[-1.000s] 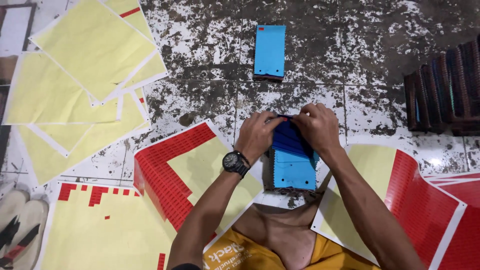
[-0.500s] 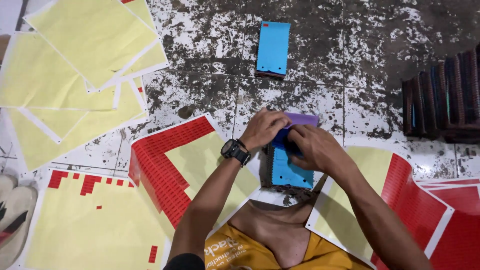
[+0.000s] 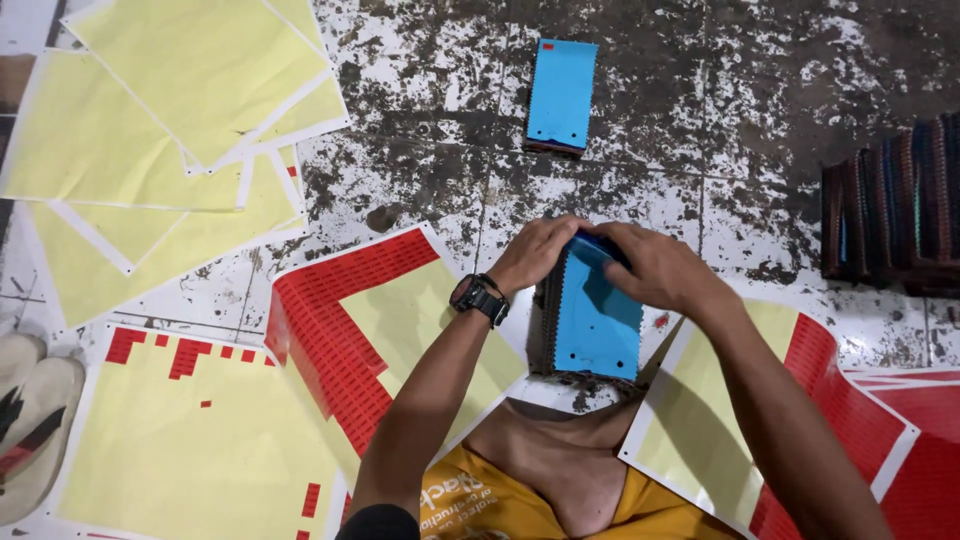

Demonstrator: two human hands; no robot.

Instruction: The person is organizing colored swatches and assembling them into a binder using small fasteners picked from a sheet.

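Note:
A thick stack of fabric swatches with a light blue top piece (image 3: 598, 320) rests on the floor in front of me. My left hand (image 3: 535, 252), with a black watch on the wrist, grips the stack's far left corner. My right hand (image 3: 655, 268) presses on its far edge, fingers closed over a dark blue piece there. A second blue-topped swatch stack (image 3: 562, 95) with a small red sticker lies farther away on the floor.
Yellow backing sheets (image 3: 190, 90) are scattered at the upper left. Sticker sheets with red labels (image 3: 340, 330) lie to the left, and another red sheet (image 3: 850, 420) to the right. Dark swatch stacks (image 3: 890, 215) stand at the right edge. Sandals (image 3: 30, 420) sit lower left.
A purple piece seen half a second ago is no longer visible. Both hands have settled onto the far edge of the near stack, with the blue top piece lying flat.

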